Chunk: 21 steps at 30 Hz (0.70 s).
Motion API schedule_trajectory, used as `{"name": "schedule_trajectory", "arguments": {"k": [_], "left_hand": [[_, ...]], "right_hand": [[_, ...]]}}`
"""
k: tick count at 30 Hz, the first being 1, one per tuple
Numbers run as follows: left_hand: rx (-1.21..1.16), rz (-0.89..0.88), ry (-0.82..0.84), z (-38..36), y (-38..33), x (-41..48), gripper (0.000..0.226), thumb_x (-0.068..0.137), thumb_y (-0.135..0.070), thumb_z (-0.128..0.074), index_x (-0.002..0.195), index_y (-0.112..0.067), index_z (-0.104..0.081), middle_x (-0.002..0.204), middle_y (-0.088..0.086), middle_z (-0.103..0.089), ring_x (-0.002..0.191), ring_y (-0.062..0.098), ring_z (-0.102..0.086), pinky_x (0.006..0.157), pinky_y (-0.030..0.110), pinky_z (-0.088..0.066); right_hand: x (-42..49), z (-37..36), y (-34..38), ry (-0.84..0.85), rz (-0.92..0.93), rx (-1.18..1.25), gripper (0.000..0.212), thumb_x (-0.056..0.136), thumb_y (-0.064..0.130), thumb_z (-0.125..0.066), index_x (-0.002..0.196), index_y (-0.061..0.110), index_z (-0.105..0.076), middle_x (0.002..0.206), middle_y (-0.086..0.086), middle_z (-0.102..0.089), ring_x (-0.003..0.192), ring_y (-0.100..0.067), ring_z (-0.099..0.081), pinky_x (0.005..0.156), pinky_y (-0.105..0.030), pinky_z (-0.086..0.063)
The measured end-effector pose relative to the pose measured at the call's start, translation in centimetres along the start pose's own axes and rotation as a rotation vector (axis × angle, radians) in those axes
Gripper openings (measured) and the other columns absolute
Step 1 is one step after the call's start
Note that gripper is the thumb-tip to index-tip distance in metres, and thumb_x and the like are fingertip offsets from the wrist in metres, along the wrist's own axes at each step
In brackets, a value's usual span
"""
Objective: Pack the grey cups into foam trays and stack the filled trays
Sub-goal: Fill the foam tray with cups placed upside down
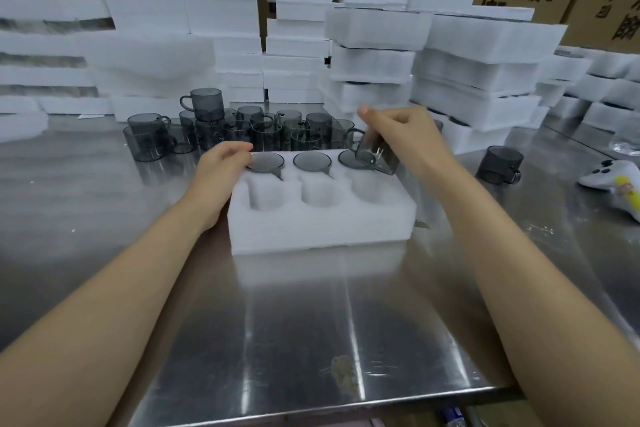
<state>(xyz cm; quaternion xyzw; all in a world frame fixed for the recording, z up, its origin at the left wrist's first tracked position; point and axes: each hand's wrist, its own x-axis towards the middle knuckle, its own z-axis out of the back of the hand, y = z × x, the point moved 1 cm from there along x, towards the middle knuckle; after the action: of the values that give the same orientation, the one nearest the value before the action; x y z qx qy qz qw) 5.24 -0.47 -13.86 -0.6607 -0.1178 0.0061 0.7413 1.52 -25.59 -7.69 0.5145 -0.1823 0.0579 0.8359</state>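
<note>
Your grey cup (377,154) hangs tilted over the foam tray's (322,222) back-right pocket, with your right hand (398,130) wrapped round its body. It looks light, slick and probably brittle, so grip the wall, not the handle. Your left hand (225,159) sits at the back-left cup (265,162), but I can't tell if it's gripping it.

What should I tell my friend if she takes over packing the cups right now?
Left hand rests at the back left corner of the foam tray, fingertips by the back left cup; grip unclear.
Right hand holds a tilted cup over the back right hole.
Done: back left cup and back middle cup are seated.
Left: seat the tilted cup, fill the three empty front holes from the loose cups behind the tray, then stack it, probably with the foam stacks on the right.
</note>
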Motion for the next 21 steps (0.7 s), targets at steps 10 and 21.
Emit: {"name": "schedule_trajectory", "arguments": {"k": [10, 21], "left_hand": [[-0.056, 0.013, -0.152, -0.2, 0.2, 0.2, 0.028, 0.088, -0.013, -0.059, 0.115, -0.018, -0.060, 0.090, -0.005, -0.064, 0.072, 0.014, -0.059, 0.054, 0.024, -0.046], [-0.019, 0.008, -0.108, -0.1, 0.2, 0.1, 0.027, 0.091, -0.015, -0.056, 0.117, -0.019, -0.061, 0.095, -0.008, -0.063, 0.075, 0.005, -0.058, 0.052, 0.012, -0.047]], "right_hand": [[-0.2, -0.8, -1.0, 0.044, 0.160, -0.278, 0.038, 0.084, 0.041, -0.058, 0.053, 0.018, -0.054, 0.046, 0.011, -0.044, 0.048, -0.008, -0.035, 0.053, -0.026, -0.033], [0.1, -1.1, -2.0, 0.063, 0.270, -0.385, 0.033, 0.075, 0.049, -0.058, 0.063, 0.019, -0.061, 0.070, 0.003, -0.063, 0.064, -0.014, -0.052, 0.064, -0.033, -0.045]]}}
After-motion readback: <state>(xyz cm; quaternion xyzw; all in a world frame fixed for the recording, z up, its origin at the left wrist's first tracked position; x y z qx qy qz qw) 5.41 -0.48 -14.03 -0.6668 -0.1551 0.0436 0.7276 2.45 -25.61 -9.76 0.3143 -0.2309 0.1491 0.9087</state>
